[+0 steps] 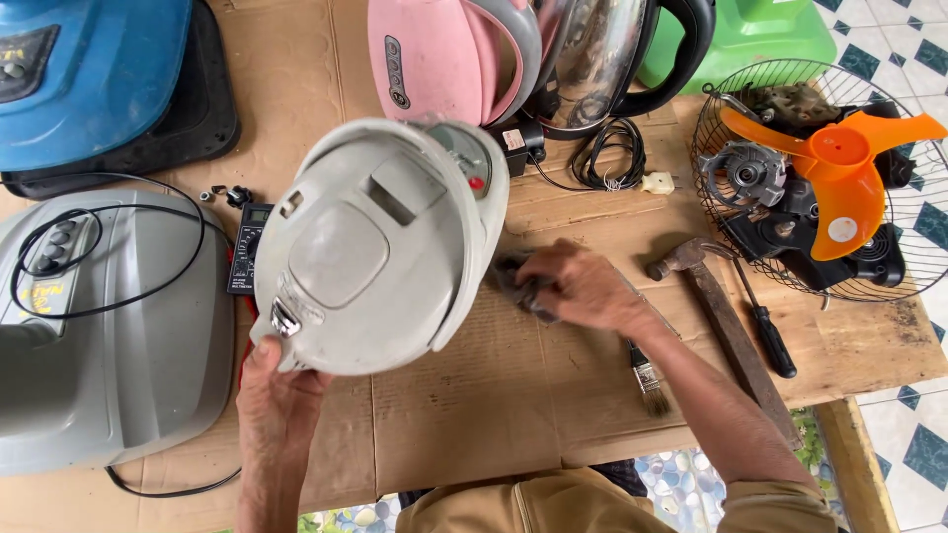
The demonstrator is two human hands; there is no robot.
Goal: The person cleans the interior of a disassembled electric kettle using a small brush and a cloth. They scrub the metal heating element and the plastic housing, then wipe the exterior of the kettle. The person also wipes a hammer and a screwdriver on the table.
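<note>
Left hand (pixel 275 395): fingers closed on the lower rim of the grey appliance lid (pixel 380 247), propping it up off the counter, tilted toward the camera.
Right hand (pixel 583 286): fingers curled shut around a dark cloth (pixel 521 286), pressed to the counter just beside the lid's right edge.
Hands relative to each other: well apart, the lid between them.
Lid position: centre of the counter, above a sheet of cardboard (pixel 494 405); domed outer face showing, small latch at the lower left near the left hand.
Lid axis: long axis runs from lower left (left-hand grip) to upper right, where a small panel with a red dot sits.
Key relation: lid lies to the left of the cloth hand; the right hand is nearer the lid's right rim, the left hand carries the weight.
Near right: small paintbrush (pixel 647 380), hammer (pixel 726 326), screwdriver (pixel 765 331), all lying flat on the counter (pixel 869 345).
Far right: fan grille with orange blade (pixel 839 168) and motor parts.
Behind: pink kettle (pixel 434 54), metal kettle (pixel 602 59), coiled cord with plug (pixel 617 158).
Left: grey appliance body (pixel 109 345) with black cable, small meter (pixel 247 252), blue casing (pixel 89 79).
</note>
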